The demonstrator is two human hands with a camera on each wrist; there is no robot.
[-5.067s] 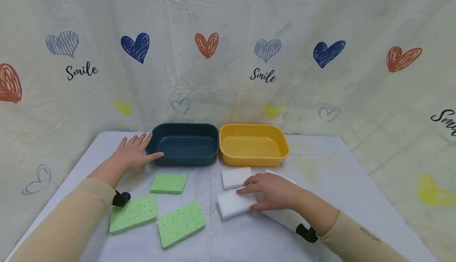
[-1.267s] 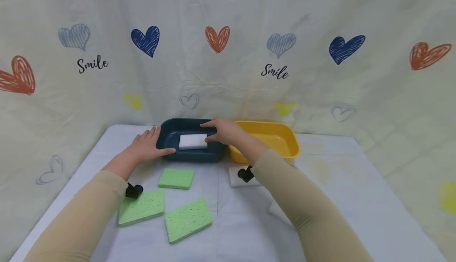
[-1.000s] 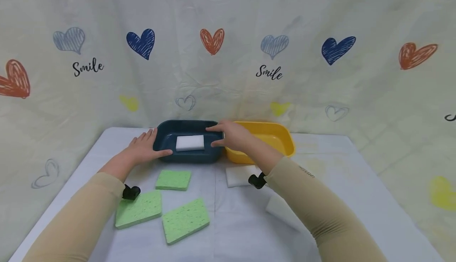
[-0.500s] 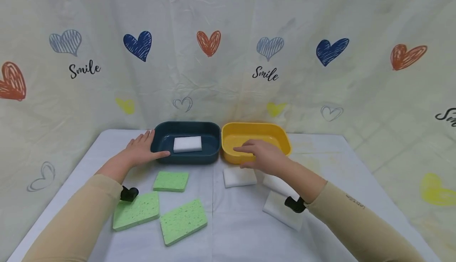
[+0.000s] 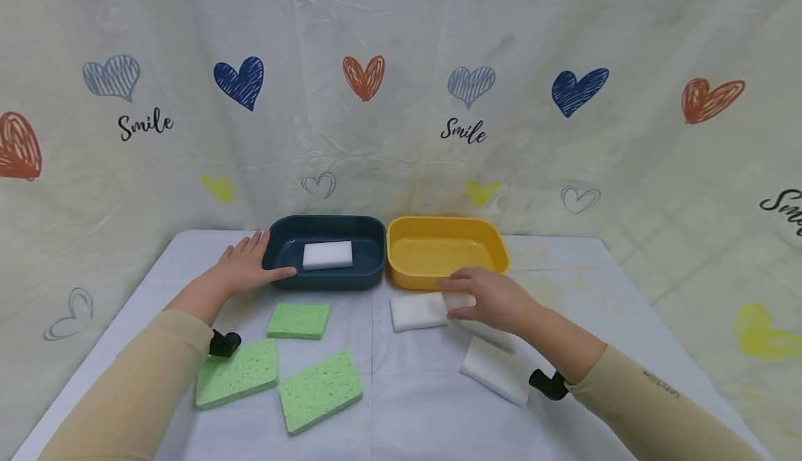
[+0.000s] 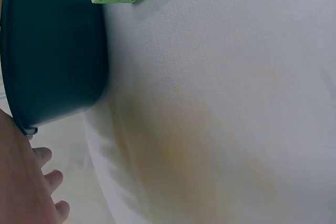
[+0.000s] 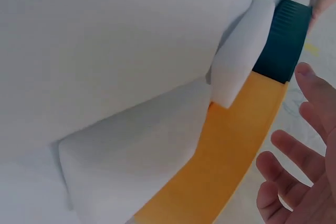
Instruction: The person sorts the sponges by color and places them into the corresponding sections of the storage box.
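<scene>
My left hand (image 5: 243,268) rests with spread fingers on the left end of the dark blue tray (image 5: 341,281); in the left wrist view the hand (image 6: 23,177) touches the tray's rim. A white sponge (image 5: 328,255) lies inside that tray. Fingers apart and holding nothing, my right hand (image 5: 495,299) hovers over white sponges before the yellow tray (image 5: 448,281). One white sponge (image 5: 418,311) lies left of its fingertips, another (image 5: 497,370) nearer the front, and a third is partly hidden beneath the hand. The right wrist view shows the hand (image 7: 304,166) above the sponges.
Three green sponges lie at the left: one (image 5: 298,321) in front of the blue tray, one (image 5: 238,374) by the left wrist, one (image 5: 321,391) nearer the middle. A patterned cloth (image 5: 401,147) hangs behind the white-covered table (image 5: 407,419).
The white sponge has gone from the table into the blue tray. My right hand has let it go and moved back right and toward the front. My left hand stays at the tray.
</scene>
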